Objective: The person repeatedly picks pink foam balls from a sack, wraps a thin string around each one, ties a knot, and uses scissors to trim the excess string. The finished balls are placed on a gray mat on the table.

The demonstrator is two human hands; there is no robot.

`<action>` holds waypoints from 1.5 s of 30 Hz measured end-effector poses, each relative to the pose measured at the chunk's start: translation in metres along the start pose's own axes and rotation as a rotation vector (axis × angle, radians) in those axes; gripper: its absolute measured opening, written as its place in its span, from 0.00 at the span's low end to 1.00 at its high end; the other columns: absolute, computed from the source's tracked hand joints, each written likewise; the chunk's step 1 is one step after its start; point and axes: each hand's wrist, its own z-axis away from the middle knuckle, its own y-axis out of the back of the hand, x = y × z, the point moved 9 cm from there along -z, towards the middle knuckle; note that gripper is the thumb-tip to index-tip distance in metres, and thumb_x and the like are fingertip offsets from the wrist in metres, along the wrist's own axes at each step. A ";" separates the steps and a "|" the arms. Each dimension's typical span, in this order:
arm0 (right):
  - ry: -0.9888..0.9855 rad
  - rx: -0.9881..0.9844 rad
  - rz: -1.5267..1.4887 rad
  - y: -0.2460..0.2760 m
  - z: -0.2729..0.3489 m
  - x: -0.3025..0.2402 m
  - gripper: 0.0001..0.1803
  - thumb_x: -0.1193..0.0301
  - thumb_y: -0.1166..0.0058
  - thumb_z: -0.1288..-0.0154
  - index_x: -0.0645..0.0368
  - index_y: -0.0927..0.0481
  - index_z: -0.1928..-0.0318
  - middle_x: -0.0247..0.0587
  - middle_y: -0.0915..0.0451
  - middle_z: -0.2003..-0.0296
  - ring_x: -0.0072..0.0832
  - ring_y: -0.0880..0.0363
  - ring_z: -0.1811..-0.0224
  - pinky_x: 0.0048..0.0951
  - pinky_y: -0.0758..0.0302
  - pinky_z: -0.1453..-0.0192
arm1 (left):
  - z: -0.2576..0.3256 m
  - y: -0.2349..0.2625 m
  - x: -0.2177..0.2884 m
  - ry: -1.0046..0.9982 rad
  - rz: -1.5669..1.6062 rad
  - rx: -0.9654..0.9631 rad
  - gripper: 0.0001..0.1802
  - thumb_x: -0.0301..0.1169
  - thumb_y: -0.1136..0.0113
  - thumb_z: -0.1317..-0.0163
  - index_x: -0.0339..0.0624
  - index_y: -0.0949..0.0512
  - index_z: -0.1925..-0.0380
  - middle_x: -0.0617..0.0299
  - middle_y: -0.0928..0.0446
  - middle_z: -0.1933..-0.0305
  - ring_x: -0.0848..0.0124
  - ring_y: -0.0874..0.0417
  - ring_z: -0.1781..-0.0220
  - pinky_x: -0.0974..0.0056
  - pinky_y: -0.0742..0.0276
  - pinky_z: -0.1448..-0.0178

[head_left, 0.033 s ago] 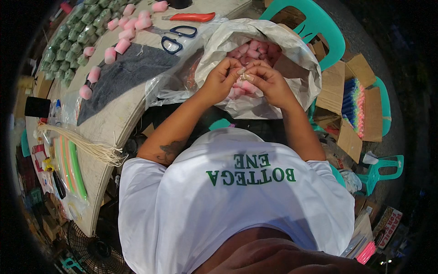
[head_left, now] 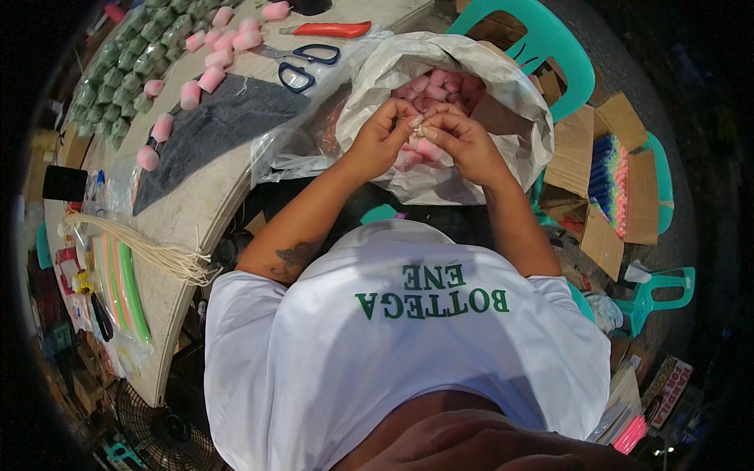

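Both hands meet over the mouth of a large white sack (head_left: 514, 67). My left hand (head_left: 383, 140) is closed in a pinch, thumb against fingertips. Close to it, my right hand (head_left: 465, 143) pinches too, fingertips nearly touching the left ones. Between them shows a bit of thin cream-coloured string (head_left: 419, 130), mostly covered by the fingers. Below and behind the hands, the sack holds many small pink foam-like pieces (head_left: 441, 82). On the table to the left lie scissors with dark blue handles (head_left: 297, 77) and a red-handled cutter (head_left: 338, 30).
Loose pink pieces (head_left: 212, 78) and rows of green wrapped lumps (head_left: 126, 86) cover the far left table (head_left: 216, 192). A grey cloth (head_left: 208, 129) and a bundle of cream strings (head_left: 149, 247) lie nearer. Right stand a teal chair (head_left: 577, 63) and an open carton (head_left: 569, 161). A fan (head_left: 169, 428) is lower left.
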 end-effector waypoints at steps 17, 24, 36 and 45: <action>0.039 0.091 0.147 0.003 -0.002 -0.010 0.09 0.70 0.47 0.41 0.65 0.23 0.66 0.40 0.26 0.66 0.27 0.29 0.61 0.25 0.32 0.57 | 0.004 -0.008 -0.023 0.205 0.441 0.058 0.06 0.34 0.52 0.35 0.45 0.33 0.64 0.68 0.31 0.69 0.80 0.33 0.68 0.74 0.36 0.62; 0.250 0.202 0.452 0.000 0.004 -0.029 0.07 0.72 0.47 0.46 0.62 0.25 0.67 0.42 0.29 0.66 0.38 0.31 0.58 0.35 0.36 0.49 | 0.005 -0.010 -0.028 0.223 0.473 0.065 0.06 0.35 0.51 0.35 0.46 0.33 0.65 0.67 0.29 0.67 0.80 0.33 0.68 0.74 0.36 0.60; -0.052 0.263 0.222 0.002 0.009 -0.008 0.08 0.71 0.47 0.42 0.64 0.25 0.68 0.38 0.29 0.69 0.26 0.29 0.64 0.25 0.33 0.56 | 0.008 0.001 -0.023 0.115 0.266 0.248 0.07 0.33 0.46 0.38 0.44 0.31 0.71 0.70 0.30 0.76 0.84 0.33 0.75 0.78 0.36 0.71; -0.194 0.037 -0.071 0.001 0.007 0.006 0.12 0.65 0.50 0.37 0.61 0.21 0.61 0.29 0.27 0.68 0.15 0.30 0.69 0.18 0.32 0.68 | 0.009 0.003 -0.014 0.076 0.157 0.276 0.09 0.34 0.46 0.38 0.42 0.32 0.72 0.68 0.30 0.80 0.83 0.32 0.84 0.76 0.37 0.85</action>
